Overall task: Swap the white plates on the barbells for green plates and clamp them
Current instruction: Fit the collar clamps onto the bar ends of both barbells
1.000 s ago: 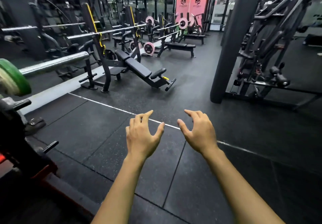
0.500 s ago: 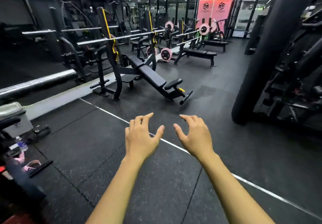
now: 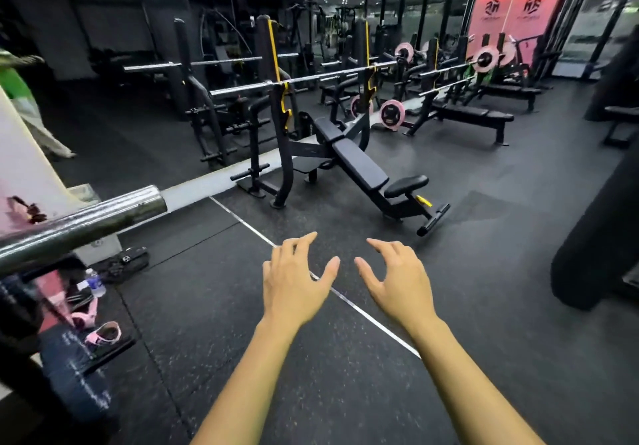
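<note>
Left hand: the bare left hand (image 3: 294, 282) is held out palm down, fingers spread and loosely curved, holding nothing.
Right hand: the bare right hand (image 3: 397, 280) mirrors it, also empty, thumbs near each other.
Arms: both forearms reach forward over the black speckled rubber floor (image 3: 345, 392).
Near bar: one bare chrome barbell sleeve (image 3: 86, 221) juts in at left.
Pale pink-white round plates: five countable; one (image 3: 392, 115) by the black incline bench (image 3: 359, 168), others on far barbells.

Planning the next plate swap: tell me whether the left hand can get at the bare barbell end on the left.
Probably yes. The left hand is open, holds nothing, and nothing stands between it and the barbell end, up to its left.
</note>
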